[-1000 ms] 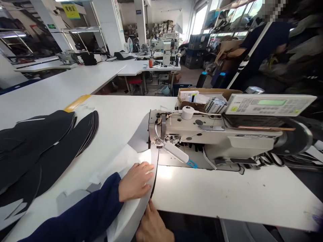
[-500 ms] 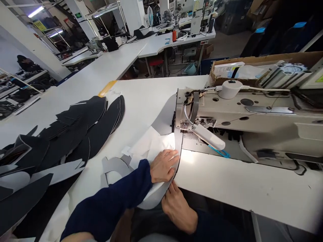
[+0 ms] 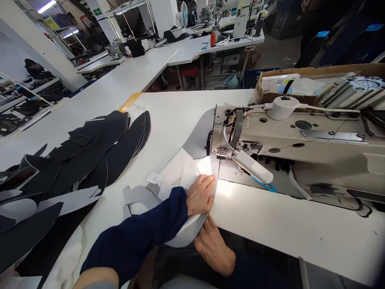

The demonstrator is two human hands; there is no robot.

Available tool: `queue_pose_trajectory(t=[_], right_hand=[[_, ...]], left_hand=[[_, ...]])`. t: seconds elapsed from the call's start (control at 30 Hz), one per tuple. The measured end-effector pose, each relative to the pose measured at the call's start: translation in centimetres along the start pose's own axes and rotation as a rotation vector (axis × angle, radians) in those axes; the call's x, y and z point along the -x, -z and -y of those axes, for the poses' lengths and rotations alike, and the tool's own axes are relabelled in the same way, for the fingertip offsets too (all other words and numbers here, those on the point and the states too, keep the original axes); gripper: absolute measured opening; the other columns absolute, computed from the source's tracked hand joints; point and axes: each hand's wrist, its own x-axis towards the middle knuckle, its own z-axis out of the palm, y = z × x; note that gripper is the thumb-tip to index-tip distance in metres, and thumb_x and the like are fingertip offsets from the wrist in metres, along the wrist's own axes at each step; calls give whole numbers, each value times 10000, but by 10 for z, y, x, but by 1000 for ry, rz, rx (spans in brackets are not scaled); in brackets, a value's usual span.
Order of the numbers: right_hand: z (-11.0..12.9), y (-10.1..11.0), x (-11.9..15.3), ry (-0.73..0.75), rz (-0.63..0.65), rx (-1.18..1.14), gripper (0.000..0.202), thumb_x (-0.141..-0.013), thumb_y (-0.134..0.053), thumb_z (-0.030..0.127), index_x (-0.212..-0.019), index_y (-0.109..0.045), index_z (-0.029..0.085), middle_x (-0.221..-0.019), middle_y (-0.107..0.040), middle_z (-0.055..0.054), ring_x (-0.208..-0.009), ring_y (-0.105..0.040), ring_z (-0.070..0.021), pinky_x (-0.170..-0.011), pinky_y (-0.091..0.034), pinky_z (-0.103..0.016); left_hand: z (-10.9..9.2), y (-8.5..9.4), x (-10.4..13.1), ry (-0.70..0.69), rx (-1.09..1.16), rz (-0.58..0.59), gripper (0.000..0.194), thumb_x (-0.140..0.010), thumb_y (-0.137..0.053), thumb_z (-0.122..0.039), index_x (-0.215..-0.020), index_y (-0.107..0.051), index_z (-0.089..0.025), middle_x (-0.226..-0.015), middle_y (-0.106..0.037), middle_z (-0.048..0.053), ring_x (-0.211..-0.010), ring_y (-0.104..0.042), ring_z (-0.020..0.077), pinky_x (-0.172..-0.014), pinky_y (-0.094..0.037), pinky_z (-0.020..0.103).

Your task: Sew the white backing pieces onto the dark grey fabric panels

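One grey panel point(image 3: 191, 232) beneath left hand point(image 3: 201, 195)

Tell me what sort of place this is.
Probably a sewing workshop: a sewing machine stands on the near table, dark cut pieces lie stacked to its left, and what looks like a red thread spool stands on the back table.

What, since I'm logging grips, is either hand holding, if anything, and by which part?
The right hand holds the grey fabric by its curved outer edge; the left hand lies on top, no grip visible.
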Motion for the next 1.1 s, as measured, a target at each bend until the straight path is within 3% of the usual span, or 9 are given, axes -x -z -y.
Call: queue_pose_trajectory(t=[0.23,0.4,0.6,0.67,0.77,0.9,1.1], right_hand=[[-9,-6,-10,-38,-7,1,169,-758,-615,132,-905,-692,96,-902,-666,-161,-947,-549,-324,-950,-339,-584],[-8,-13,-22,-148,-49,11,324,-748,-553,90,-1053,-662,92,-1045,-647,-181,-993,-541,-341,-909,-373,-579],[3,-14,-20,-68,-1,-45,312,-757,-494,7,-1032,-627,67,-948,-648,-156,-947,-569,-279,-889,-430,-468],[6,-10,-18,-25,34,-68,317,-772,-492,9,-1067,-596,63,-966,-632,-149,-954,-567,-266,-893,-436,-450],[9,-6,-16,-20,41,-74,295,-797,-495,42,-1080,-576,47,-1016,-615,-170,-995,-555,-279,-904,-431,-463],[10,-6,-16,-42,-8,-87,336,-813,-498,86,-1140,-552,33,-1092,-594,-204,-1057,-535,-296,-926,-420,-482],[14,-8,-16,-68,2,-72,347,-788,-511,85,-1126,-568,28,-1067,-607,-200,-1063,-533,-310,-933,-422,-486]], left_hand=[[8,4,-21,11,-42,13,534,-751,-495,-245,-1267,-508,-109,-1392,-451,88,-1145,-428,271,-981,-407,429],[16,4,-38,23,-80,0,512,-760,-489,-256,-1250,-531,-112,-1379,-470,74,-1148,-418,263,-980,-392,406],[21,9,-59,46,-149,6,513,-794,-454,-252,-1290,-490,-126,-1391,-453,81,-1197,-397,261,-956,-391,413],[16,18,-53,44,-183,60,484,-779,-450,-216,-1253,-517,-146,-1385,-461,65,-1225,-386,270,-930,-398,409],[4,33,-24,-32,-247,149,421,-767,-456,-193,-1176,-559,-185,-1332,-510,36,-1326,-273,310,-943,-371,431],[-3,41,17,-81,-304,212,440,-833,-429,-218,-1269,-490,-228,-1370,-476,17,-1358,-214,326,-978,-314,478],[5,29,18,-70,-283,213,474,-869,-401,-251,-1343,-418,-256,-1433,-420,-11,-1317,-281,287,-911,-331,443]])
